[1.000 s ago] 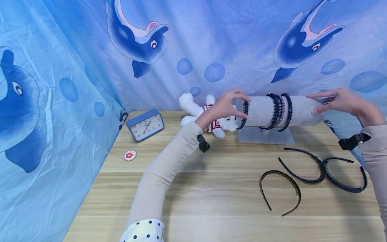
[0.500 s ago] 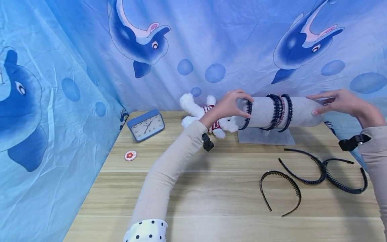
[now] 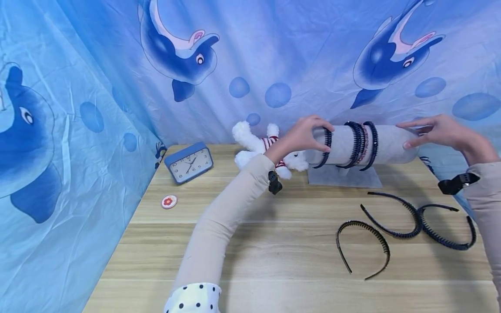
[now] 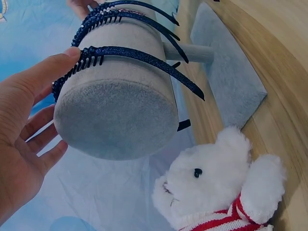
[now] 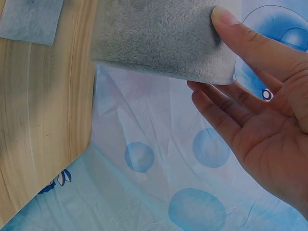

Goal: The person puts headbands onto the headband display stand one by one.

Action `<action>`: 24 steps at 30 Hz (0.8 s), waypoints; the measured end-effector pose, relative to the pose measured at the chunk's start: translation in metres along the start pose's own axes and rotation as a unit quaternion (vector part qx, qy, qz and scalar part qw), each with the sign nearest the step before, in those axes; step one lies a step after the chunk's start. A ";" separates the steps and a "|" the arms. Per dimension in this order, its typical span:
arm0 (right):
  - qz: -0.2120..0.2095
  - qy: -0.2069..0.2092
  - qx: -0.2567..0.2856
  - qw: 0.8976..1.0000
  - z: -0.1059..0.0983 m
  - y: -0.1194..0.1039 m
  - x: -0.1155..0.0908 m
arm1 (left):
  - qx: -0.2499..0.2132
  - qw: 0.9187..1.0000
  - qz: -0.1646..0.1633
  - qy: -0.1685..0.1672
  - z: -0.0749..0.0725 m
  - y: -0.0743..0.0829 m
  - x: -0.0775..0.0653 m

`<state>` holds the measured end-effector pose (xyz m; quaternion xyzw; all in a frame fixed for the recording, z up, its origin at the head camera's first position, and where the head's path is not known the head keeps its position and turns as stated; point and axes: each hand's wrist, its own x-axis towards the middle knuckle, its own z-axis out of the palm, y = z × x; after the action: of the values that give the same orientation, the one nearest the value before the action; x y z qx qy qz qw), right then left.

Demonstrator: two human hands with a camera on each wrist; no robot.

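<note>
Left hand [image 3: 303,134] is pinching the leftmost toothed headband [image 4: 126,53], right hand [image 3: 442,131] clasping the headband stand [image 3: 342,145], likely steadying it.

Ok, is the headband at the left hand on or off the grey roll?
On: the left wrist view shows the headband arched over the grey roll near its end, the left hand touching it.
</note>
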<state>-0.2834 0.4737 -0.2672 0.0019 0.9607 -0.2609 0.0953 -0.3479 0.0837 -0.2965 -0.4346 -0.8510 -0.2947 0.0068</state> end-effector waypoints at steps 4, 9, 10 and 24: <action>-0.001 0.001 -0.002 1.000 0.000 0.000 0.001 | 0.008 1.000 0.000 -0.003 0.002 0.004 0.005; 0.002 -0.001 -0.004 1.000 0.000 0.000 0.002 | 0.022 1.000 0.000 -0.010 0.005 0.009 0.012; 0.003 -0.001 -0.004 1.000 -0.001 0.000 0.002 | 0.024 1.000 0.003 -0.011 0.006 0.010 0.014; -0.013 -0.012 -0.001 1.000 -0.004 -0.003 -0.003 | 0.052 0.998 0.013 -0.013 0.023 0.023 0.035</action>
<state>-0.2818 0.4737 -0.2619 -0.0136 0.9596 -0.2615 0.1030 -0.3464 0.1312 -0.2945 -0.4483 -0.8596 -0.2440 0.0227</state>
